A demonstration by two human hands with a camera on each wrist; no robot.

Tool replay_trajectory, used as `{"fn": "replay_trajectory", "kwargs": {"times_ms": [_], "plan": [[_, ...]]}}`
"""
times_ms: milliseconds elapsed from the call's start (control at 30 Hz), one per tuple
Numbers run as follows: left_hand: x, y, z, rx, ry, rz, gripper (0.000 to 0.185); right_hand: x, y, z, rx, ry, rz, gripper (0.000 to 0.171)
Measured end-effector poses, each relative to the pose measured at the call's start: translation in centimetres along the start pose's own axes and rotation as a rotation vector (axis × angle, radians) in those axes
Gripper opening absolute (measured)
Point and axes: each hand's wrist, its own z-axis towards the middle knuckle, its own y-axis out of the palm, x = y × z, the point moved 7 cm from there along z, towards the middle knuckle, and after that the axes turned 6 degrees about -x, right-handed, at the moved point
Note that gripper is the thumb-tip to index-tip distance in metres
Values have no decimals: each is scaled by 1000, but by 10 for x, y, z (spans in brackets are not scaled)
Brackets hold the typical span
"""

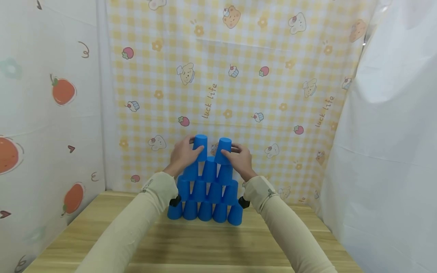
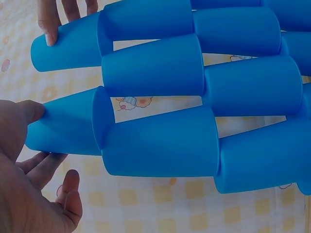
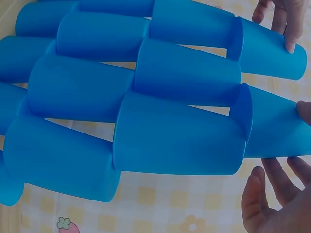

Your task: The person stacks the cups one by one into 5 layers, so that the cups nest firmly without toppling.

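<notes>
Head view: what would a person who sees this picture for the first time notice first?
First, the pyramid of blue cups standing upside down on the wooden table, in front of the yellow checked cloth. At its top, the left hand grips the top left cup and the right hand grips the top right cup.

Two top cups (image 1: 211, 148) sit side by side atop the cup pyramid (image 1: 206, 193).
</notes>
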Motion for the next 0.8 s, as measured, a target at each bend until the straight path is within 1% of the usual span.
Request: {"fn": "replay_trajectory", "kwargs": {"times_ms": [133, 267, 400, 567, 800], "plan": [[-6, 1, 0, -16, -27, 16, 59, -1, 0, 1, -11, -2, 1, 60], [-12, 2, 1, -39, -46, 38, 61, -1, -2, 1, -2, -6, -1, 60], [-14, -1, 0, -38, -65, 63, 62, 1, 0, 1, -20, 1, -3, 60], [-15, -1, 1, -24, -62, 96, 60, 5, 3, 0, -39, 29, -8, 60], [-18, 4, 2, -26, -64, 112, 59, 7, 5, 1, -59, 35, -13, 59]]}}
